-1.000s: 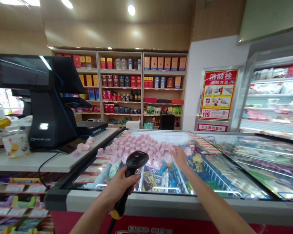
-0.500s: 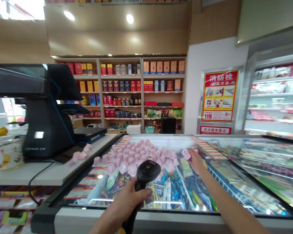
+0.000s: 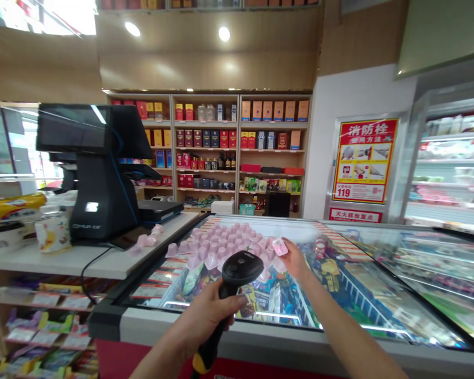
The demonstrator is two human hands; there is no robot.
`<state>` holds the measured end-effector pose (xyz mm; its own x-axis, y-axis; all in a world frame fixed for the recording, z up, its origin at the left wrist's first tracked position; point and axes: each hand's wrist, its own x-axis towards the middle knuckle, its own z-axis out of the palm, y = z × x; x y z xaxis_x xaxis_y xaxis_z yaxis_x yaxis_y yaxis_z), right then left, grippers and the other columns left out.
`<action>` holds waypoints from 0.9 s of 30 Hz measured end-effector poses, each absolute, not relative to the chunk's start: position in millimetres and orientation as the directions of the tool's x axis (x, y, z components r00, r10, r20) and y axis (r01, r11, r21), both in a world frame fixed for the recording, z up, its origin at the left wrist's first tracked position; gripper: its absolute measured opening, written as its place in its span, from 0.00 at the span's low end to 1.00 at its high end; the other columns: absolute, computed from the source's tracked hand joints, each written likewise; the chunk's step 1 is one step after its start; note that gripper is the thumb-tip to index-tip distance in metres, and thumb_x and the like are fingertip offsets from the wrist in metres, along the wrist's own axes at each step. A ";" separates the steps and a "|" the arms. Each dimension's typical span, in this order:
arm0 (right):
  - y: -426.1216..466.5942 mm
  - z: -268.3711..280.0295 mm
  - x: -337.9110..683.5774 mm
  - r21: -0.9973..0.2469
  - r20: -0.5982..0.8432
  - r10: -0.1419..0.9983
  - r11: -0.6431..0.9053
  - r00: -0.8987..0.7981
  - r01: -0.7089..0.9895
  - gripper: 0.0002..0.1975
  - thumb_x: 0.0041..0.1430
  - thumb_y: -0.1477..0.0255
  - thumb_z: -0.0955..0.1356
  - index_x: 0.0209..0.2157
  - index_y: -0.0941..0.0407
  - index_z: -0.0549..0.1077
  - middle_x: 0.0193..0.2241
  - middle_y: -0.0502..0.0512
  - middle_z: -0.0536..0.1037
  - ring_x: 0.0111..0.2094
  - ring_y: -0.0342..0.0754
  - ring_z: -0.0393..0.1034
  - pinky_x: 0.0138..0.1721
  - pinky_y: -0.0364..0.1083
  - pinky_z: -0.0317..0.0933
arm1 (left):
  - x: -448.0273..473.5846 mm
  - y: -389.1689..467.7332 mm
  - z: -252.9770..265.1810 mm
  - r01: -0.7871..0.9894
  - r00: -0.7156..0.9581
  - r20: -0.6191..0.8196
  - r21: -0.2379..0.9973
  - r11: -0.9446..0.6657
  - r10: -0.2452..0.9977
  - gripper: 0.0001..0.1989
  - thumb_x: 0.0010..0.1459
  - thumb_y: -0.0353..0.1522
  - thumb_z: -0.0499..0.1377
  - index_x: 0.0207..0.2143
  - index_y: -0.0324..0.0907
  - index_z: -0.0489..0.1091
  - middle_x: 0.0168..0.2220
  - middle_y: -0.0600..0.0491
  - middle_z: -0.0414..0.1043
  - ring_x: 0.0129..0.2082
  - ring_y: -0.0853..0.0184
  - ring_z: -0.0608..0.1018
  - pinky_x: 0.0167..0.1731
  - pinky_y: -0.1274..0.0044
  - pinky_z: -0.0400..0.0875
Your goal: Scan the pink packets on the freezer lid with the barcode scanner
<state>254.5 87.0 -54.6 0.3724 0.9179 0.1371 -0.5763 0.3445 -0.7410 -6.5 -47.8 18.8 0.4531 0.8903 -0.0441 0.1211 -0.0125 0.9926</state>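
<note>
My left hand [image 3: 217, 310] is wrapped round the handle of a black barcode scanner [image 3: 240, 268], whose head points forward over the freezer. A yellow patch shows at the bottom of its handle. My right hand [image 3: 294, 258] pinches a small pink cup [image 3: 279, 246] with a printed label facing me, a little above the glass. Left of that hand, many similar pink cups [image 3: 225, 239] stand upside down in a cluster on the freezer lid [image 3: 296, 226]. The scanner's head hides some of them.
A black point-of-sale terminal [image 3: 102, 173] stands on the white counter [image 3: 102, 263] at left, with several pink cups [image 3: 147, 241] near it. Packaged goods lie beneath the freezer glass. Shelves of boxes [image 3: 205, 138] line the back wall. A red poster [image 3: 365, 160] hangs at right.
My right hand has moved left with the pink cup, nearer the scanner, and the labelled side now faces me. The scanner stays in my left hand. The whole view has shifted slightly left.
</note>
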 end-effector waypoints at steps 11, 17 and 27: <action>63.9 -76.0 200.4 -0.853 0.484 0.847 0.399 0.222 0.336 0.14 0.44 0.71 0.63 0.36 0.56 0.68 0.28 0.51 0.73 0.27 0.45 0.65 0.29 0.45 0.59 | -28.4 -33.9 11.6 0.042 0.311 0.025 0.998 -0.040 0.950 0.15 0.41 0.40 0.59 0.26 0.38 0.61 0.14 0.62 0.58 0.15 0.76 0.61 0.19 0.82 0.53; 70.0 -104.7 154.0 -0.531 0.590 0.799 0.490 -0.113 0.691 0.15 0.45 0.76 0.61 0.37 0.56 0.71 0.37 0.57 0.73 0.40 0.50 0.65 0.44 0.50 0.55 | -29.8 -21.4 1.7 -0.001 0.241 0.036 0.999 -0.037 0.970 0.17 0.40 0.41 0.60 0.28 0.38 0.61 0.16 0.61 0.58 0.17 0.75 0.62 0.20 0.81 0.55; 66.7 -82.0 184.9 -0.667 0.622 0.768 0.417 0.153 0.617 0.17 0.52 0.65 0.57 0.39 0.57 0.68 0.36 0.58 0.73 0.34 0.49 0.68 0.32 0.47 0.63 | 20.4 12.3 -12.6 -0.158 0.219 0.144 0.981 -0.111 0.965 0.14 0.43 0.34 0.58 0.33 0.38 0.62 0.25 0.56 0.62 0.24 0.73 0.68 0.28 0.79 0.61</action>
<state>184.9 66.7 -82.0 0.1527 0.7683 0.6216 0.6168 0.4173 -0.6674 20.4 12.3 -12.6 0.2194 0.9649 0.1441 -0.1576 -0.1107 0.9813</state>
